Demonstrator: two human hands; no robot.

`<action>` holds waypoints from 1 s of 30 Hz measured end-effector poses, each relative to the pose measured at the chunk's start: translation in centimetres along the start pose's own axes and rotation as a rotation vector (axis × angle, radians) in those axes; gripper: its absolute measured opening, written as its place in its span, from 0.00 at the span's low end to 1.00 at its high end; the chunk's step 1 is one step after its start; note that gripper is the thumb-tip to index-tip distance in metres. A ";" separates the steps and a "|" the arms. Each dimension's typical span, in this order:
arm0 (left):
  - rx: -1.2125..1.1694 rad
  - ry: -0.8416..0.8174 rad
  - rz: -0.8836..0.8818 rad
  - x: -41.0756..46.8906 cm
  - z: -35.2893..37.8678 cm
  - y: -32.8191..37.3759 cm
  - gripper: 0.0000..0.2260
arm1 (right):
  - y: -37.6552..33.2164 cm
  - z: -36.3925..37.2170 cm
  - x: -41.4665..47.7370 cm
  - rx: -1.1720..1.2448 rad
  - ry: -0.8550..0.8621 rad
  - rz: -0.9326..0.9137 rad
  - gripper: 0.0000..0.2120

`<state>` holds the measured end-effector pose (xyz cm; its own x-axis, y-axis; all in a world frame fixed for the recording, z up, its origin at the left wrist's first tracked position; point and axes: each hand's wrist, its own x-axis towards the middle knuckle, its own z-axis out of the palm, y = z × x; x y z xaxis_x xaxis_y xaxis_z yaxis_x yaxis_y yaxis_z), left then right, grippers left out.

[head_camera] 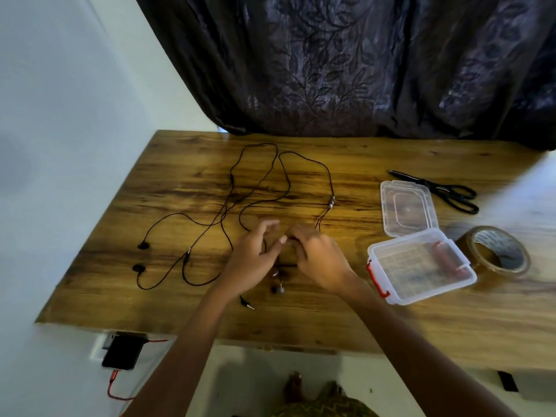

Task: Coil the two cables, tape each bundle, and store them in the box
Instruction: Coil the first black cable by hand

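Both hands meet over the middle of a wooden table point(301, 320), seen from above and blurred by motion. The left hand point(252, 260) is curled into a C, thumb raised, and a dark strand of the silver-jointed cable point(332, 201) shows in its crook, so it appears to hold a loop of that cable. The right hand point(319, 260) has its fingers bent toward the left thumb; whether it grips the strand cannot be told through the blur.

The silver-jointed cable is a thin black earphone lead. It runs from the hands up toward the far edge of the table and back in long loops. Its small earbuds point(277, 288) lie just below the hands, and a plug point(248, 304) lies near the front edge.

A second lead, the loose cable point(177, 214), sprawls uncoiled on the left half of the table and crosses the first in several places. Its two black earbuds point(143, 245) lie near the left edge.

To the right of the hands sits a clear plastic box point(421, 284) with red latches. Its lid point(407, 207) is folded back flat on the table behind it. A roll of brown tape point(493, 251) lies just beside the box on the right, and black scissors point(445, 191) lie beyond the lid.

A dark leaf-patterned curtain point(346, 70) hangs behind the table. A pale wall point(60, 115) is on the left, with a black device point(122, 352) on a red wire below the table edge.
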<state>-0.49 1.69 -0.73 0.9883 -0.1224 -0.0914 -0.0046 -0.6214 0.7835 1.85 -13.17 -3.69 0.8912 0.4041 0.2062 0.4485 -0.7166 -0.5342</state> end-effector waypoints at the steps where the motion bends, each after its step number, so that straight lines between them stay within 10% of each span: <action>1: -0.138 -0.060 -0.029 0.2 0.2 0.2 0.15 | -0.1 -0.9 0.1 0.032 0.046 -0.008 0.09; 17: -0.874 -0.299 0.005 2.7 -1.3 9.0 0.12 | 3.2 -11.3 0.8 0.038 0.529 0.082 0.05; 24: -1.328 -0.276 0.119 6.3 -1.4 14.7 0.12 | 3.9 -10.7 -0.7 0.116 0.447 0.068 0.08; 30: -1.079 -0.042 0.236 8.9 -0.1 16.9 0.11 | 3.3 -11.7 -2.3 0.167 0.302 0.037 0.13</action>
<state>8.28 -9.83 11.77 0.9741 -0.1876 0.1260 -0.0363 0.4204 0.9066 2.09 -23.14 3.63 0.8978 0.1749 0.4043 0.4203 -0.6148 -0.6673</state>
